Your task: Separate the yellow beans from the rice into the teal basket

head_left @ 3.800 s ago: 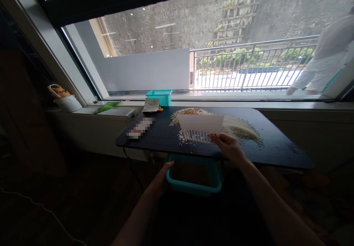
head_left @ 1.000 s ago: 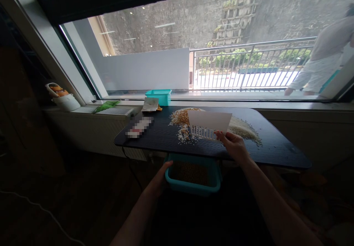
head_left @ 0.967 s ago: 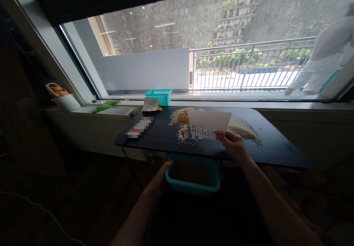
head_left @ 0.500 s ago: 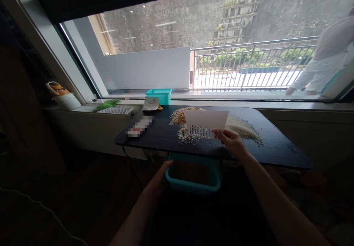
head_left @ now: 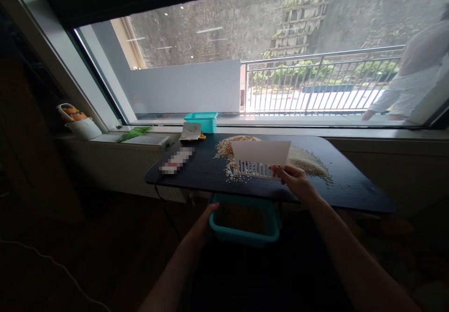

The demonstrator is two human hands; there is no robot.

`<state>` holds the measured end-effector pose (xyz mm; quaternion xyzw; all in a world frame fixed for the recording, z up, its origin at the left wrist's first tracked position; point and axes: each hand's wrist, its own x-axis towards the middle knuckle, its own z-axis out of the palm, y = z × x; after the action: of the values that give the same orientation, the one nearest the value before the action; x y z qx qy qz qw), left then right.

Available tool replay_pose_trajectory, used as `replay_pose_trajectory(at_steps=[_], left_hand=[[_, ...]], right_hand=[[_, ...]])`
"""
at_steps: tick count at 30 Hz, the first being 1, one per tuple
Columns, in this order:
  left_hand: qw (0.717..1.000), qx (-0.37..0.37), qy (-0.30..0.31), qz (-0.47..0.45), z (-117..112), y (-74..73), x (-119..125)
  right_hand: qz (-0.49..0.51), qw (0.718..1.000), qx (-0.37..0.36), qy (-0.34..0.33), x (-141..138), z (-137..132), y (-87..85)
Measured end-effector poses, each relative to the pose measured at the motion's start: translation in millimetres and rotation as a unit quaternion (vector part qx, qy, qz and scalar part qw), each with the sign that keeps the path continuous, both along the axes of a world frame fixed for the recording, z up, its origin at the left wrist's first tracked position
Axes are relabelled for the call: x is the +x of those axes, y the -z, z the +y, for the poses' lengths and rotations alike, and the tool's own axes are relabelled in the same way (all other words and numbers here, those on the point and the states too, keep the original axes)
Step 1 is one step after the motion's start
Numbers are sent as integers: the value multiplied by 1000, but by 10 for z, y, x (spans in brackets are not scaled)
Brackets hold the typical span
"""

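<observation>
Pinched in my right hand is a white sheet with a slotted lower edge, tilted above the dark table. Behind and to its left lies a heap of orange-yellow kernels mixed with white grains. A pale heap of grain spreads to its right. Below the table's front edge, my left hand grips the left rim of a turquoise tub, thumb over the rim and other fingers hidden. Brownish grains cover the tub's dim bottom.
A second turquoise tub stands by the window behind a greyish packet. A blurred-out flat object lies on the table's left. Left of the table are a radiator, a green cloth and a white basket. A cable hangs below.
The slotted sheet has shifted very slightly left and down with my right hand. My left hand keeps its hold on the tub.
</observation>
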<state>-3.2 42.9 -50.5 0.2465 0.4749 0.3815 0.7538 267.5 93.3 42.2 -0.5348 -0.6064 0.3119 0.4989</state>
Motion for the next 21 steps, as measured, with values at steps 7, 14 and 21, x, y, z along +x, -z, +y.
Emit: replay_pose_trajectory(at_steps=[7,14,21], left_hand=[[1000,0,7,2,-12,-47,3],[1000,-4,4,10,-25,-69,6],[1000,1,6,15,-13,-29,-10]], right_hand=[[41,999,-13,-2,-113,49,2],[39,999,-31,-11,-149,76,10],[31,998,-40,-23,-29,-37,-23]])
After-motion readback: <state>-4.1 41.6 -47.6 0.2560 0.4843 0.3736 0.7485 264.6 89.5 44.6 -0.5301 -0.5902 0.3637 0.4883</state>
